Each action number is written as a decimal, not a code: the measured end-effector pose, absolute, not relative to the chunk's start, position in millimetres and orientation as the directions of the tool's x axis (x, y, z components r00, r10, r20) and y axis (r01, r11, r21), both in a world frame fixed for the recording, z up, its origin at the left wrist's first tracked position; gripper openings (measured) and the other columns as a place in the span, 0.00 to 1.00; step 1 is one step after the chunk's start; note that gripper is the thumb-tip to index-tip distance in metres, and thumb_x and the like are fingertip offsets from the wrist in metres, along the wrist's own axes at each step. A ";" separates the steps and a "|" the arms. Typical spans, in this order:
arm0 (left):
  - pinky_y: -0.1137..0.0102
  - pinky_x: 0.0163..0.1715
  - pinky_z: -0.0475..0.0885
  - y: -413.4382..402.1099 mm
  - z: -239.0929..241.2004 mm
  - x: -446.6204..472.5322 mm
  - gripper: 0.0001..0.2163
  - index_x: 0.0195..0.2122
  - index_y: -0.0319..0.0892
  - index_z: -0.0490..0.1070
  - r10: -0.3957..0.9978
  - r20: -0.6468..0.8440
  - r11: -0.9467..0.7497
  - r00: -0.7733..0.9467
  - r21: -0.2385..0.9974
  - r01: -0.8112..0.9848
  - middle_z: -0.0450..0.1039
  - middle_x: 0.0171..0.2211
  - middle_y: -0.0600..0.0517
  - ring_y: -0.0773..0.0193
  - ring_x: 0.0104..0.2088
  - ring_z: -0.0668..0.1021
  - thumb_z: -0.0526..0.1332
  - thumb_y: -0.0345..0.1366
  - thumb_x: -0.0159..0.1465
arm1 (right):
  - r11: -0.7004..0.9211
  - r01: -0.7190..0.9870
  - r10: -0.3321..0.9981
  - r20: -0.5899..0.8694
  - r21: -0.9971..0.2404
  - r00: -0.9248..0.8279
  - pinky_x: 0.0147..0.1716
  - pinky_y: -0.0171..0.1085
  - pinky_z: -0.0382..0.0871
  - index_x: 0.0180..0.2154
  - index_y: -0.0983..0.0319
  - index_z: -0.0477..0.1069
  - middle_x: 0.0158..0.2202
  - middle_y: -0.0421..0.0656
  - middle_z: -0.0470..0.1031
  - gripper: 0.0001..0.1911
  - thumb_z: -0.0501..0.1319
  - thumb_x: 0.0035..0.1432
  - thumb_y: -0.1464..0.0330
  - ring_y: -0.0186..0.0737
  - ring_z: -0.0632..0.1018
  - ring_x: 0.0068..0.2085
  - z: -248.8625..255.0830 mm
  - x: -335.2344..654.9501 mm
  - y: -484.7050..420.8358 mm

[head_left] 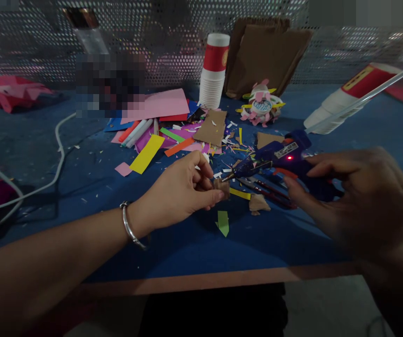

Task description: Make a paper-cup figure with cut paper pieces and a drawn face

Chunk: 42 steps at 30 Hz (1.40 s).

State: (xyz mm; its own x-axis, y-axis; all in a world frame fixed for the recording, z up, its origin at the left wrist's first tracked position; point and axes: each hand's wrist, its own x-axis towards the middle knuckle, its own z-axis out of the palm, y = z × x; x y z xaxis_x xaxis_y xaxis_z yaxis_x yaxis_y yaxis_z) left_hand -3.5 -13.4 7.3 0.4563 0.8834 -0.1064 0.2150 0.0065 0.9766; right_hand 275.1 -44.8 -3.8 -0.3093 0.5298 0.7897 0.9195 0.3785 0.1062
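My left hand (178, 189), with a silver bangle on its wrist, pinches a small brown cardboard piece (221, 186) between thumb and fingers just above the blue table (201, 243). My right hand (359, 196) is wrapped round the grip of a blue hot glue gun (282, 157) whose red light is on. The gun's nozzle points left, almost touching the cardboard piece. A green paper arrow (223, 222) lies below the two hands. A brown cardboard scrap (258, 203) and red-handled scissors (269, 192) lie under the gun.
Coloured paper strips and sheets (159, 135), markers (136, 132) and scraps litter the table's middle. Further back stand a stack of paper cups (214, 70), brown cardboard (268, 51) and a decorated cup craft (262, 107). Another cup stack (349, 96) lies at the right. White cables (56, 159) run at the left.
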 end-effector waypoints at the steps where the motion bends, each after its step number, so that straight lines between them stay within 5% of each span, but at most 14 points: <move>1: 0.72 0.25 0.72 -13.6 7.4 -3.6 0.15 0.36 0.43 0.61 0.884 -0.106 0.007 0.456 0.977 0.214 0.71 0.25 0.59 0.69 0.24 0.78 0.69 0.29 0.57 | 0.381 0.919 0.533 0.788 0.100 -0.306 0.40 0.38 0.75 0.36 0.58 0.67 0.36 0.39 0.82 0.16 0.72 0.57 0.60 0.39 0.82 0.37 -3.8 274.9 -44.8; 23: 0.73 0.24 0.71 -13.9 3.9 -4.0 0.15 0.35 0.44 0.61 0.891 -0.069 -0.043 0.449 0.971 0.236 0.69 0.26 0.59 0.70 0.25 0.76 0.70 0.34 0.58 | 0.406 0.905 0.494 0.804 0.124 -0.331 0.41 0.41 0.77 0.36 0.56 0.65 0.35 0.39 0.82 0.18 0.74 0.54 0.62 0.42 0.83 0.37 -2.7 276.4 -45.9; 32: 0.73 0.26 0.69 -23.3 10.6 -3.4 0.12 0.34 0.44 0.63 0.902 0.087 -0.265 0.422 0.885 0.383 0.71 0.28 0.57 0.70 0.26 0.74 0.68 0.34 0.61 | 0.424 0.896 0.475 0.810 0.132 -0.344 0.39 0.45 0.77 0.35 0.54 0.65 0.35 0.38 0.81 0.17 0.74 0.53 0.65 0.45 0.83 0.36 -3.6 278.0 -49.7; 42: 0.75 0.25 0.74 -17.7 19.2 -4.3 0.16 0.36 0.44 0.61 0.893 -0.002 -0.048 0.450 0.994 0.099 0.71 0.27 0.59 0.72 0.25 0.76 0.71 0.32 0.58 | 0.388 0.908 0.459 0.821 0.158 -0.339 0.38 0.44 0.76 0.35 0.56 0.66 0.33 0.41 0.80 0.16 0.73 0.53 0.65 0.45 0.80 0.34 -1.5 283.5 -41.8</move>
State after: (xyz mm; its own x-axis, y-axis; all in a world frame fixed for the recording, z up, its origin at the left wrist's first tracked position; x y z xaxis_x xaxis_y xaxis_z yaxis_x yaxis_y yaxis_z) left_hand -4.3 -17.7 19.2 0.4501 0.8930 -0.0018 0.0991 -0.0480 0.9939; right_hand 283.5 -41.8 -1.5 -0.3388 0.4592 0.8212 0.9082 0.3878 0.1578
